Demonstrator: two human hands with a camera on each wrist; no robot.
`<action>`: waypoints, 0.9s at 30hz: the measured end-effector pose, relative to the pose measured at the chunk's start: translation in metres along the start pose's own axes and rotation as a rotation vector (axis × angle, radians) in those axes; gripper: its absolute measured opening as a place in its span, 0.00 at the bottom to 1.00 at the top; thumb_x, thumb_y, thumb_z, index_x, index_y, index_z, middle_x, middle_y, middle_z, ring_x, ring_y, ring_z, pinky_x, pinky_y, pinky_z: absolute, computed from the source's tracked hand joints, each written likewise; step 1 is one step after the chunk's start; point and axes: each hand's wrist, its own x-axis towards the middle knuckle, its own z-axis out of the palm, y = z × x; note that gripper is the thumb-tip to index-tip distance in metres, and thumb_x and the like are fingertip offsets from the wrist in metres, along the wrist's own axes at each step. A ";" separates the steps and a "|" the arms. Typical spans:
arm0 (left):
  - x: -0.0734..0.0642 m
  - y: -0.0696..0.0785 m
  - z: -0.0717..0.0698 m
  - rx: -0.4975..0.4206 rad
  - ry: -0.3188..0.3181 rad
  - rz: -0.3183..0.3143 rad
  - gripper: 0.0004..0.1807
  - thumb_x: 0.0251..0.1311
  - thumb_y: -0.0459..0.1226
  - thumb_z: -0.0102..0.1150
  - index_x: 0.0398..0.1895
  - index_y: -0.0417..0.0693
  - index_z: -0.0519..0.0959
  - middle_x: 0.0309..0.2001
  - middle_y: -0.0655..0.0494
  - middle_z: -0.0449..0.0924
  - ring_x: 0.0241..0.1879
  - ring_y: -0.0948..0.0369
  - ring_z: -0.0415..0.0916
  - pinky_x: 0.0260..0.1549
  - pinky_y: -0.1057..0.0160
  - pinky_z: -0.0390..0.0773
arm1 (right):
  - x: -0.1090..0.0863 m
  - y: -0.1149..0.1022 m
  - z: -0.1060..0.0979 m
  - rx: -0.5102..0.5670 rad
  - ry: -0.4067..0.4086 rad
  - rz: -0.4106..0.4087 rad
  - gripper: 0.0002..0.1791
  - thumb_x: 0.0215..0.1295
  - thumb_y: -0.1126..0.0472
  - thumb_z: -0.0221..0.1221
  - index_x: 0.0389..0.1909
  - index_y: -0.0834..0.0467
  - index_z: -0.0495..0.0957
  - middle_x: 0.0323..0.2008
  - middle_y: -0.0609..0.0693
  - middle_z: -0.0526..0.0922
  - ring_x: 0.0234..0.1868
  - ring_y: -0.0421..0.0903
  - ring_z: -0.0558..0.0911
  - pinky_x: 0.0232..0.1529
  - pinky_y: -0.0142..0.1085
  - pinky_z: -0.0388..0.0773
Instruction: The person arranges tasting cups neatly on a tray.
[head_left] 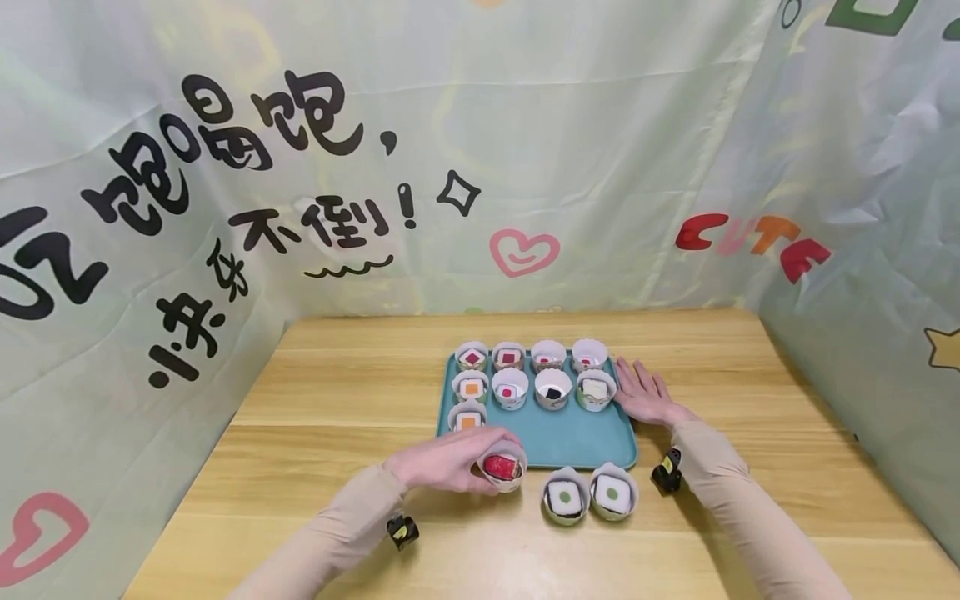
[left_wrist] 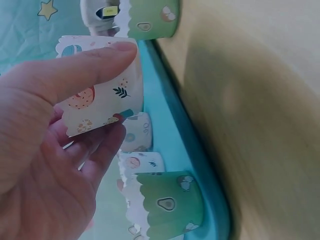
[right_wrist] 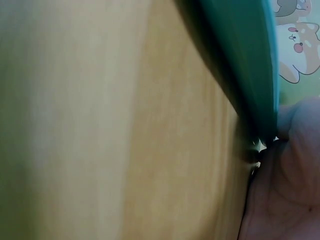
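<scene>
Near the tray's front-left corner, my left hand [head_left: 450,461] grips a white patterned paper cup [left_wrist: 125,90] between thumb and fingers. A red sushi-like piece [head_left: 502,467] sits inside that cup. My right hand [head_left: 647,398] rests at the right edge of the blue tray [head_left: 570,437], its fingers stretched out. The right wrist view shows the hand [right_wrist: 287,175] against the tray's side, with most fingers hidden. On the tray stand several paper cups with small pieces in them, among them a cup with an orange-centred piece [head_left: 469,422] close to my left hand.
In front of the tray, two green cups with green-dotted white pieces, a left one [head_left: 566,497] and a right one [head_left: 613,494], stand side by side on the wooden table [head_left: 330,400]. Behind the table hangs a printed cloth [head_left: 600,183].
</scene>
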 end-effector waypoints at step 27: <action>0.024 -0.010 -0.008 0.107 0.166 -0.011 0.29 0.59 0.40 0.71 0.64 0.56 0.73 0.67 0.54 0.74 0.68 0.56 0.72 0.70 0.53 0.69 | 0.002 0.003 0.001 -0.020 0.016 -0.002 0.65 0.60 0.15 0.21 0.80 0.65 0.39 0.81 0.65 0.37 0.80 0.68 0.33 0.74 0.67 0.26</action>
